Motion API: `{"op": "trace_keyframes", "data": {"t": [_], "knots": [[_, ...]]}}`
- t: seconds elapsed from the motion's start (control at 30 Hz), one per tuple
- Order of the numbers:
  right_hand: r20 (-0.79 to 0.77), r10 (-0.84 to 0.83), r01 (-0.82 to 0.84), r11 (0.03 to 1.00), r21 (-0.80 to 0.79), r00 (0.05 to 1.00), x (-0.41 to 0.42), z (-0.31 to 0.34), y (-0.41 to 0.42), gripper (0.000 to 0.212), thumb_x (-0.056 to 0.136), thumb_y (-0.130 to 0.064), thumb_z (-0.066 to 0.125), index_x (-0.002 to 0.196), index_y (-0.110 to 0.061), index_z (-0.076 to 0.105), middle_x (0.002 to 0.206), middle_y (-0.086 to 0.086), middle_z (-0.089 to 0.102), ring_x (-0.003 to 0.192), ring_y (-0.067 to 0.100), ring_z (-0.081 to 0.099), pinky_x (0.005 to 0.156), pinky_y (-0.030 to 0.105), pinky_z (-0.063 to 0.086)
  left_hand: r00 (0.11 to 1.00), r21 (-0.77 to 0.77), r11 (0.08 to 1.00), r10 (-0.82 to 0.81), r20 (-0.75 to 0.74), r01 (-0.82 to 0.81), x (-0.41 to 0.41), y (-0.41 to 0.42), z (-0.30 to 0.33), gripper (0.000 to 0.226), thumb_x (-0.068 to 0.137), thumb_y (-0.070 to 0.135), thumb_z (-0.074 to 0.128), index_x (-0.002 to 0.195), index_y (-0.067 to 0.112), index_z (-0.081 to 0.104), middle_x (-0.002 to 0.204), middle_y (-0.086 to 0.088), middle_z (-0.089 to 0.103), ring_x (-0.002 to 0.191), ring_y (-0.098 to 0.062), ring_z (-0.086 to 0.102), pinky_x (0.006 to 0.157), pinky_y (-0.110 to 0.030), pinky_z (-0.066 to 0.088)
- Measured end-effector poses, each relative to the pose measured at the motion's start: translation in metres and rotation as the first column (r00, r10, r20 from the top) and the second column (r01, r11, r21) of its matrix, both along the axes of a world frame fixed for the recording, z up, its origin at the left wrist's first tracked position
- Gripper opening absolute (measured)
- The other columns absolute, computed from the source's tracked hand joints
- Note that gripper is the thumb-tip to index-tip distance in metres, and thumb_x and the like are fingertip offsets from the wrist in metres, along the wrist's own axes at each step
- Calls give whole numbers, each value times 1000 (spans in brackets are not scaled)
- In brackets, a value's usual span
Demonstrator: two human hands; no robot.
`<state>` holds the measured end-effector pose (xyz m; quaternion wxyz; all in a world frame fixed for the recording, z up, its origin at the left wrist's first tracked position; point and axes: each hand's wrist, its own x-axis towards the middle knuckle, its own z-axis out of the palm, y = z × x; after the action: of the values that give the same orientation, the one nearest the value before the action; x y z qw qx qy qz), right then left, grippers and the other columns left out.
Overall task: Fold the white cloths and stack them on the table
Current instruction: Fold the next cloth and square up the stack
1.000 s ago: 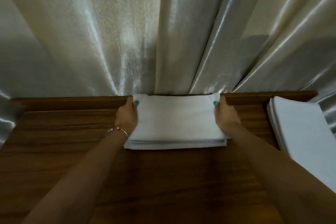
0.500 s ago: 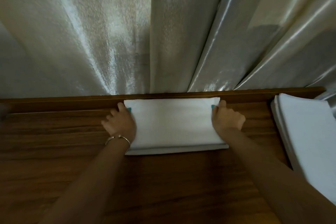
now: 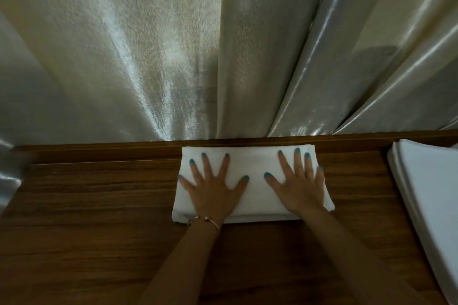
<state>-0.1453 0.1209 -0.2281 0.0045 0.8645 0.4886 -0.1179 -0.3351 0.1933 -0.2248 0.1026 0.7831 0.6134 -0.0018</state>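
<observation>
A folded white cloth [image 3: 252, 163] lies flat at the far edge of the wooden table [image 3: 99, 218], just in front of the raised back rail. My left hand [image 3: 213, 190] presses on its left half with fingers spread and straight. My right hand [image 3: 300, 186] lies flat on its right half the same way. Layered edges show along the cloth's near side. A second pile of white cloths [image 3: 431, 193] sits at the table's right edge, partly cut off by the frame.
A shiny pale curtain [image 3: 173, 57] hangs right behind the table's back rail [image 3: 99, 151]. Dark wood surface stretches to the left of the folded cloth and toward me.
Both hands have left the cloth's side edges, where they gripped it, and now lie flat on top with spread fingers. The cloth rests on the table by the back rail.
</observation>
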Motion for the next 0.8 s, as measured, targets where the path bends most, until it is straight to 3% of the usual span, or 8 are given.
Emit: {"op": "trace_keyframes", "data": {"t": [0.13,0.37,0.47,0.53,0.6,0.67,0.73,0.8], "knots": [[14,-5,4,999,35,1000,5,-1,-10,80,78,-83,4,146,-46,-18,159,-3,-22,147,22,-20,116,52,-8,1000,-39,999,30,2,-30,-17,3,-1,91,61,96,6,140,56,-13,158,-9,-19,145,-31,-18,109,-67,-6],[-7,-17,18,998,60,1000,6,-8,-7,80,78,-81,1,146,-45,-19,159,-2,-22,147,23,-18,116,51,-5,999,-48,998,40,10,-40,-15,3,-4,90,61,96,7,139,57,-14,158,-8,-20,145,-30,-18,109,-67,-1],[-72,4,-3,1000,9,997,11,-7,-5,76,81,-80,8,144,-48,-20,156,-7,-28,146,21,-22,116,50,-7,1000,-142,990,18,-5,-18,-16,8,0,87,62,94,7,138,58,-15,157,-7,-24,144,-30,-23,108,-67,-4],[-197,-10,23,998,63,980,18,-2,-2,76,87,-74,25,148,-44,-8,157,-9,-20,148,20,-15,117,49,0,998,-237,971,33,47,-21,-18,16,8,81,69,90,14,140,58,-10,158,-3,-21,144,-26,-22,108,-67,-5],[-422,-108,231,940,252,900,27,10,1,79,87,-57,55,151,-30,18,162,-1,8,148,21,9,117,44,15,961,-262,961,149,231,-86,-22,25,21,77,77,81,28,143,52,4,160,3,-6,146,-23,-10,111,-64,-1],[-605,-244,495,820,289,758,35,18,0,84,75,-47,75,145,-16,38,150,10,38,137,28,36,112,44,33,879,-218,950,295,375,-225,-28,26,34,83,76,75,45,145,40,17,156,-1,13,143,-28,8,113,-59,9],[-659,-404,624,771,128,634,39,29,-2,98,61,-56,81,137,-7,42,137,15,51,123,34,50,102,47,45,812,-255,895,440,383,-365,-37,21,42,96,68,72,60,141,22,22,147,-11,24,135,-34,21,110,-53,23],[-636,-531,644,762,-70,560,39,40,-2,113,54,-66,80,138,-3,39,142,17,45,127,37,47,102,46,44,770,-341,820,559,308,-460,-51,18,44,106,61,71,68,135,10,24,142,-17,30,130,-37,28,105,-50,32]]}}
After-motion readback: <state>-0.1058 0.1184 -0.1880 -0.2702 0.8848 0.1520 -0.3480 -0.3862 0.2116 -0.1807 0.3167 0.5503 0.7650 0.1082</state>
